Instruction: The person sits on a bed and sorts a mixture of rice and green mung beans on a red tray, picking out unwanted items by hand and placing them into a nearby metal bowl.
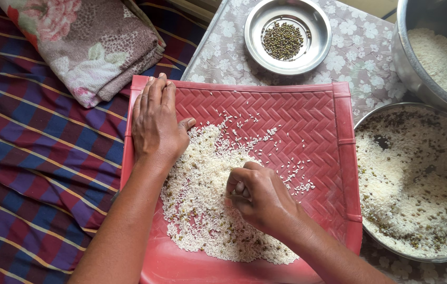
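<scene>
A red plastic winnowing tray with a woven herringbone pattern (308, 115) lies across the edge of a bed covered in a purple, blue and orange checked cloth (28, 158), its far side reaching onto a grey floral-print cloth (360, 52). A heap of white rice mixed with small green grains (202, 210) is spread over the tray's near left part, with stray grains scattered towards the middle.

The left hand (155, 123) rests flat, fingers stretched out, on the tray's far left corner, touching the heap's edge and holding nothing. The right hand (257, 194) sits on the heap with its grip pinched nearly closed, fingertips curled together; whether a grain is between them I cannot tell.

Beyond the tray stands a small round steel dish of green grains (286, 37). By the tray's right edge is a wide steel bowl of mixed rice (418, 184), and behind it a steel pot holding white rice (434, 52). A folded floral towel (86, 42) lies at the bed's far side.
</scene>
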